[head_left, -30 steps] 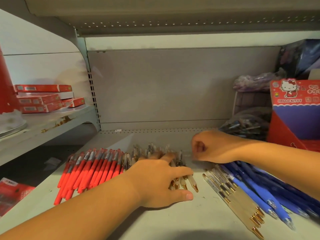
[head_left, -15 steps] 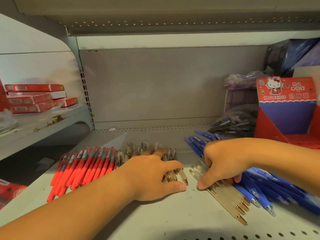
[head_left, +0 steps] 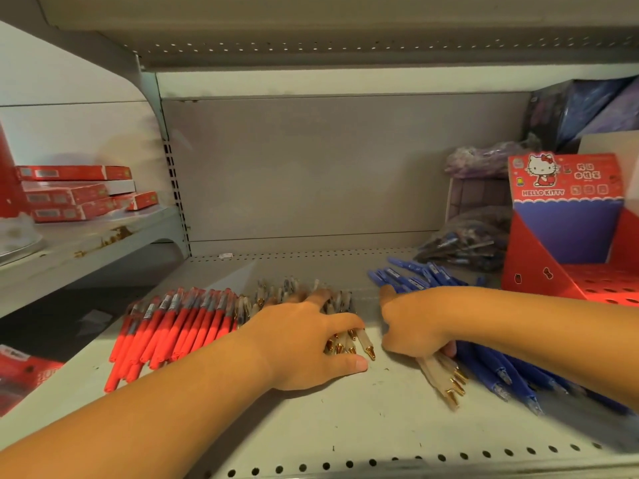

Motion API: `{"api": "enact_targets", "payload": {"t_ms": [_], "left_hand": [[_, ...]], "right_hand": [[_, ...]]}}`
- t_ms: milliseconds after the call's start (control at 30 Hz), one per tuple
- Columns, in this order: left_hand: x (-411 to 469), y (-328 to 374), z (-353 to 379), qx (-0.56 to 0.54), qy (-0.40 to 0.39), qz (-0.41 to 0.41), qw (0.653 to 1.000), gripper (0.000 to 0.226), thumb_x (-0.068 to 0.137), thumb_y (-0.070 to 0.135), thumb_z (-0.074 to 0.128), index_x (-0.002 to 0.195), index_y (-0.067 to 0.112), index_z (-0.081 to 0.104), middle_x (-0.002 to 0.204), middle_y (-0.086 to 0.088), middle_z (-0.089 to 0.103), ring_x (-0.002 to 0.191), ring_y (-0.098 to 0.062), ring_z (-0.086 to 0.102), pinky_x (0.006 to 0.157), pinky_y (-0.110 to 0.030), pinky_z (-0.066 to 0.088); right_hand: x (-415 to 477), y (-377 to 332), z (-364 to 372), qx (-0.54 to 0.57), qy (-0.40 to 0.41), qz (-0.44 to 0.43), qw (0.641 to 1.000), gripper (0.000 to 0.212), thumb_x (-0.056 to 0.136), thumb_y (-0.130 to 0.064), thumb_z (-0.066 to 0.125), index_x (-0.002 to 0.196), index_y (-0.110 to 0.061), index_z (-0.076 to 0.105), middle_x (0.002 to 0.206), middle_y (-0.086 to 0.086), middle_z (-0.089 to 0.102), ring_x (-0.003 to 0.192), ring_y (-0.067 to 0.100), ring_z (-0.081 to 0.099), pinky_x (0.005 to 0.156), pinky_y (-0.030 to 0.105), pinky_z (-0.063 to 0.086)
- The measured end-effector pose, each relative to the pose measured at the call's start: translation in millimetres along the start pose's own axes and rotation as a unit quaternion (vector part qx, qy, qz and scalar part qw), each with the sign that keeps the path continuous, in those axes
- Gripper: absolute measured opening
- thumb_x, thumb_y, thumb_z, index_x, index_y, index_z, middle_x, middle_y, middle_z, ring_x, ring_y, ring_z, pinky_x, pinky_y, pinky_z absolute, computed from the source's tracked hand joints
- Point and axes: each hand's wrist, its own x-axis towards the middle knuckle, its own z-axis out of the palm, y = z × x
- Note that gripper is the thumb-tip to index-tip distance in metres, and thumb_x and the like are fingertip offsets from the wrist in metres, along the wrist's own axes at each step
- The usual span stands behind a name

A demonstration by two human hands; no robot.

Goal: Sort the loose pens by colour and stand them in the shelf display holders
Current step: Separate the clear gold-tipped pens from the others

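Observation:
Three groups of loose pens lie on the grey shelf [head_left: 345,420]. Red pens [head_left: 173,326] form a row on the left. Clear pens with gold tips [head_left: 349,344] lie in the middle, under my left hand [head_left: 311,344], whose fingers are spread flat over them. My right hand [head_left: 418,323] curls round a small bunch of clear gold-tipped pens [head_left: 446,378], whose tips stick out below it. Blue pens [head_left: 498,371] lie at the right, partly under my right forearm. A red Hello Kitty display holder [head_left: 567,236] stands at the far right.
A bag of dark pens [head_left: 463,247] and purple packets [head_left: 484,160] sit at the back right. Red flat boxes [head_left: 79,195] are stacked on the neighbouring shelf to the left. The shelf's perforated front edge [head_left: 345,464] runs along the bottom.
My right hand came down from the back of the shelf onto the right clear pens and has gathered them into a bunch. My left hand has stayed on the middle pile.

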Motion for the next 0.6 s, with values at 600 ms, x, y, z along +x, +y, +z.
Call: {"api": "enact_targets", "payload": {"t_ms": [600], "left_hand": [[-2.7,-29.4,-3.9,-0.085,0.033,0.019,0.996,0.073,0.082,0.080,0.044,0.144,0.056,0.014,0.148,0.011,0.036,0.130,-0.018,0.045,0.105,-0.041,0.043]], "right_hand": [[39.1,-18.5,-26.6,0.334,0.085,-0.089,0.935,0.020,0.102,-0.022,0.045,0.096,-0.010,0.059,0.098,0.012,0.069,0.084,0.024,0.071,0.070,0.027,0.060]]}}
